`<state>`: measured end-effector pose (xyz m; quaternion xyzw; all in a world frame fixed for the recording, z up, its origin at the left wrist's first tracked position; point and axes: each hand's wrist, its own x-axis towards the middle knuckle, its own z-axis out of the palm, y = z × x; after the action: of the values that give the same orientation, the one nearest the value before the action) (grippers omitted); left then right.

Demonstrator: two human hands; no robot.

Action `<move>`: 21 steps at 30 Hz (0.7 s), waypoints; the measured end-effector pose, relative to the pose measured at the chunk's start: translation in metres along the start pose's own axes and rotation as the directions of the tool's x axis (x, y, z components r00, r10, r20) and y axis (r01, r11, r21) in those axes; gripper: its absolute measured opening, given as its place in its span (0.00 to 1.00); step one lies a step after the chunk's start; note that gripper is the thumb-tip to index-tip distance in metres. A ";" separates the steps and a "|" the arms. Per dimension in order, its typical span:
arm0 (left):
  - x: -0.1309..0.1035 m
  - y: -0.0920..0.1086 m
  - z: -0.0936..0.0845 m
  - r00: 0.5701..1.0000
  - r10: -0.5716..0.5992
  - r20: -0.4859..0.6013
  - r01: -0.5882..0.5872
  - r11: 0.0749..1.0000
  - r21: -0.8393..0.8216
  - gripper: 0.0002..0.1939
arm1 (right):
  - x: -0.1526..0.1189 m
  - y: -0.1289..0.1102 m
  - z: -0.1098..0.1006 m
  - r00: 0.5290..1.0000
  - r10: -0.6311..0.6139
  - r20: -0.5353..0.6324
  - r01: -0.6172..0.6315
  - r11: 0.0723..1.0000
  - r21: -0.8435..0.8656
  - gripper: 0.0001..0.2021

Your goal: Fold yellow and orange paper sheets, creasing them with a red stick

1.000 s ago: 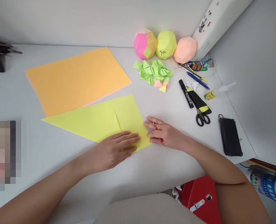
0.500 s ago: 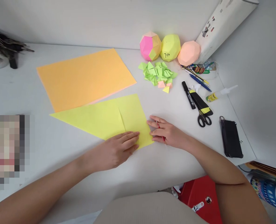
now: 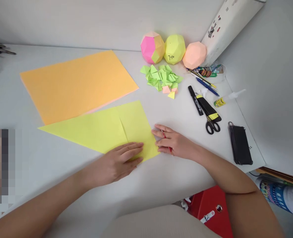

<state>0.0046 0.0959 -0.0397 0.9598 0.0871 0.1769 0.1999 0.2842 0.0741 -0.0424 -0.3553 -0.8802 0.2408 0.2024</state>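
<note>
A folded yellow-green paper lies on the white desk, pointed at its left end, with a slanting edge across its middle. My left hand lies flat on its lower part, fingers stretched to the right. At the paper's right edge is my right hand, its fingertips touching or close to that edge. A thin red tool passes between the fingers of my right hand. Behind the folded paper lie large orange sheets, with a pink edge showing underneath.
Paper balls stand by the wall behind small green paper pieces. A black marker, scissors, a glue bottle and a black case lie to the right. A red bag is below the desk.
The whole view has shifted, so the desk items appear further left. Both hands stay in nearly the same places on and beside the yellow-green paper.
</note>
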 end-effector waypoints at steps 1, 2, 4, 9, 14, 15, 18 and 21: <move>-0.001 -0.001 0.001 1.000 0.000 0.000 0.000 1.000 -0.006 0.13 | 0.000 -0.001 -0.001 1.000 0.003 0.004 -0.003 1.000 -0.002 0.04; -0.002 -0.002 0.001 1.000 -0.002 0.000 0.002 1.000 -0.008 0.13 | 0.000 -0.001 -0.001 1.000 0.005 0.007 -0.005 1.000 -0.003 0.04; -0.003 -0.003 0.002 1.000 -0.008 0.009 0.008 1.000 0.006 0.13 | 0.001 -0.003 -0.003 1.000 0.008 0.011 -0.008 1.000 -0.009 0.05; -0.003 0.000 0.003 0.999 -0.017 0.046 0.013 0.996 0.091 0.13 | 0.002 -0.004 -0.004 1.000 0.009 0.023 -0.008 1.000 -0.025 0.05; 0.000 0.004 0.001 0.998 -0.012 0.057 0.002 0.987 0.158 0.12 | 0.002 -0.004 -0.004 1.000 0.011 0.010 -0.011 1.000 -0.021 0.05; 0.000 0.005 0.000 0.998 -0.013 0.065 0.002 0.986 0.164 0.12 | 0.003 -0.004 -0.004 1.000 0.011 0.007 -0.011 1.000 -0.021 0.05; 0.001 0.005 -0.002 0.996 -0.012 0.087 -0.003 0.986 0.168 0.12 | 0.003 -0.004 -0.004 1.000 0.008 0.007 -0.008 1.000 -0.030 0.05; 0.001 0.004 -0.002 0.996 -0.012 0.093 -0.005 0.985 0.174 0.13 | 0.004 -0.005 -0.006 1.000 0.005 0.024 -0.003 0.999 -0.045 0.05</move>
<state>0.0048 0.0928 -0.0363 0.9806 0.0944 0.1231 0.1196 0.2818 0.0751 -0.0342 -0.3586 -0.8871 0.2256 0.1831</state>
